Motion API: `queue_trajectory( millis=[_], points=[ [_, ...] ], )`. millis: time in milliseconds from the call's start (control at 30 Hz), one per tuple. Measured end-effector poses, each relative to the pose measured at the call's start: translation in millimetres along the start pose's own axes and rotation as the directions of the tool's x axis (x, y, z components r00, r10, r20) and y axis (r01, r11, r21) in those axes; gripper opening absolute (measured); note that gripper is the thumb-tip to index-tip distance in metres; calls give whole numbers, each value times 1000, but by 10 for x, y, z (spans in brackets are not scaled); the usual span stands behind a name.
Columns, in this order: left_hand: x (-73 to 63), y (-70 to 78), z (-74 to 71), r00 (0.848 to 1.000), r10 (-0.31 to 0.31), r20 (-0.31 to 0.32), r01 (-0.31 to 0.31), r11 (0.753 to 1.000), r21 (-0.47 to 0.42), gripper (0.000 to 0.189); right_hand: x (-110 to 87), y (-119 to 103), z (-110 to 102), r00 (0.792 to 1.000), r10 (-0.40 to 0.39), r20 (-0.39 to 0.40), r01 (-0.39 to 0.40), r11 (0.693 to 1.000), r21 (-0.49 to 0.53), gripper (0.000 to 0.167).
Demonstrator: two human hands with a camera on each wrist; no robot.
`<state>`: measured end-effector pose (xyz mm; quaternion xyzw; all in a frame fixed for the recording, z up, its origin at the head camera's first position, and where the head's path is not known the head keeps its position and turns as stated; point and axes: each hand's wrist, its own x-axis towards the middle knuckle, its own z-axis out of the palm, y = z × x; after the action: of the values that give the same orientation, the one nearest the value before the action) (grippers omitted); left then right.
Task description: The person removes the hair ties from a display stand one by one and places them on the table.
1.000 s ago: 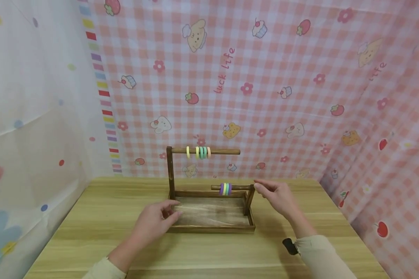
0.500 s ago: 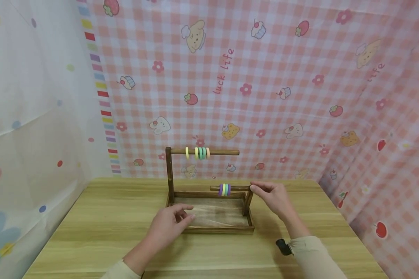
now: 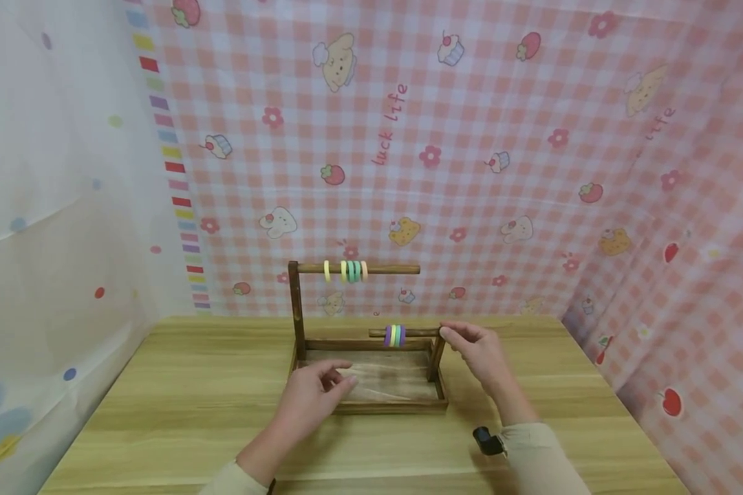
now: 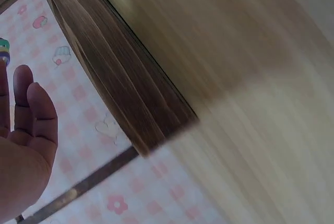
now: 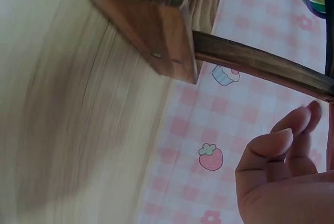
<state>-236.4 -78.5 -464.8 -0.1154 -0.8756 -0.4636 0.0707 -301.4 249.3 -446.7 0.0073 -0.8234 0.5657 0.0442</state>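
Note:
A dark wooden rack has a shallow tray base (image 3: pixel 384 407), a tall left post (image 3: pixel 296 309) and a short right post (image 3: pixel 435 357). Yellow, green and peach rings (image 3: pixel 353 271) hang on the upper rod (image 3: pixel 393 269). Purple, yellow and green rings (image 3: pixel 395 335) hang together on the lower rod (image 3: pixel 422 333). My right hand (image 3: pixel 479 354) pinches the top of the short post between thumb and index finger; its other fingers (image 5: pixel 269 151) are loosely bent. Over the tray's front left part hovers my left hand (image 3: pixel 312 399), thumb and fingers apart, with nothing between them.
The rack stands on a wood-grain table (image 3: pixel 179 412). A pink checked cloth (image 3: pixel 470 199) hangs behind and to the right, a white patterned cloth (image 3: pixel 49 289) to the left. A black device (image 3: pixel 488 441) sits at my right wrist.
My left hand has moved right, from the tray's left end to farther over the tray. My right hand stays at the short post's top. The whole view has shifted slightly.

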Motion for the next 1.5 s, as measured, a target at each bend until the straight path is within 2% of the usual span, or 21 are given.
queue_trajectory(
  millis=[133, 267, 467, 633, 900, 1200, 1500],
  points=[
    [63, 80, 131, 999, -6, -34, 4, 999, -49, 28, 0, -3, 33, 999, 2, -33, -1, 1000, 17, 49],
    [139, 166, 254, 997, -2, -84, -1, 999, -42, 28, 5, -14, 44, 999, -8, -53, 9, 1000, 15, 48],
    [245, 244, 394, 991, -18, -132, 13, 999, -36, 33, 17, -28, 28, 999, -17, -46, 17, 1000, 1, 50],
    [318, 257, 482, 989, -34, -146, 27, 998, -51, 36, 16, -32, 23, 999, -6, -40, 6, 1000, -8, 51],
    [393, 256, 562, 980, -62, -191, 57, 998, -31, 32, 29, -43, 33, 999, -7, -38, 6, 1000, -7, 49],
    [436, 248, 620, 966, -6, -258, 13, 1000, 26, 29, 32, -50, 37, 999, 13, -48, -14, 1000, -11, 48],
    [432, 263, 672, 953, 28, -303, -2, 996, 87, 28, -1, -28, 32, 998, 21, -52, -21, 1000, -6, 49]
  ],
)
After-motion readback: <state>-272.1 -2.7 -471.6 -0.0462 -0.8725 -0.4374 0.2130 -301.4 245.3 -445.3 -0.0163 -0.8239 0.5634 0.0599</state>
